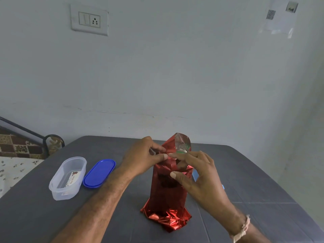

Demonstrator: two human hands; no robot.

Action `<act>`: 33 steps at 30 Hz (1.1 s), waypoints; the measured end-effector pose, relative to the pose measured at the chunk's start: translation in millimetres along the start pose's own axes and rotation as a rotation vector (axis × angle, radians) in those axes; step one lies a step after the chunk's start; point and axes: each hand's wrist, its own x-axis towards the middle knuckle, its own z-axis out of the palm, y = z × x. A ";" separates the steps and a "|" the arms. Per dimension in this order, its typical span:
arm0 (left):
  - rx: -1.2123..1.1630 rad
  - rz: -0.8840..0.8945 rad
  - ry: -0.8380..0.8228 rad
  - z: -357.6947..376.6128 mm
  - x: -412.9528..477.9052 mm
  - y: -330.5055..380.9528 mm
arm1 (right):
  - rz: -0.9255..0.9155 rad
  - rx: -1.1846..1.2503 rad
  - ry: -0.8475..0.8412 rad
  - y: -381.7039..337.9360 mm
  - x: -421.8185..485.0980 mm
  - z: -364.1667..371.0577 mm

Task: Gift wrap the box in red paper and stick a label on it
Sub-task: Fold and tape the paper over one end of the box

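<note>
Shiny red foil paper (164, 193) stands as a tall upright wrap near the middle of the dark grey bench (254, 172), close in front of the person. The box is hidden beneath it. Standing it on end brings the open top within reach of both hands, presumably so that end can be folded shut.

Left hand (143, 155): grip pinches the paper's top edge between thumb and fingertips, holding the fold taut. Right hand (199, 174): forefinger lies along the same fold and the thumb presses the front face below it, so this grip pinches the flap flat. Cannot tell whether tape sits under the fingers.

Appearance: sides fairly smooth. Bottom end is crumpled and flares onto the bench. At the top a loose flap stands up, showing its silvery inner side. Top not yet closed; no label visible on it.

Translucent oval plastic tub (68, 178), holding a printed card (73, 178) that may be the label, and a blue oval lid (99, 173) lie to the left, well apart from the folding.
</note>
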 end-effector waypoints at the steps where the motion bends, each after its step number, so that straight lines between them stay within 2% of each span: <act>1: 0.004 -0.002 -0.010 0.1 0.2 -0.1 | -0.016 -0.006 -0.014 1.4 2.3 -4.3; 9: -0.002 -0.015 -0.027 -1.8 1.8 0.6 | -0.088 -0.165 -0.250 21.2 35.0 -34.5; 15: -0.041 -0.009 -0.036 -0.9 2.9 -2.5 | -0.122 -0.172 -0.320 17.8 35.4 -33.5; 21: -0.056 0.001 -0.040 -1.4 0.9 -0.9 | -0.231 -0.351 -0.252 13.9 31.6 -21.9; 26: -0.057 -0.010 -0.037 -3.4 -1.0 -1.4 | -0.236 -0.202 -0.176 20.3 21.9 -14.6; 33: -0.009 -0.014 -0.046 -2.3 -1.2 4.6 | -0.229 -0.215 -0.083 28.4 4.0 -8.0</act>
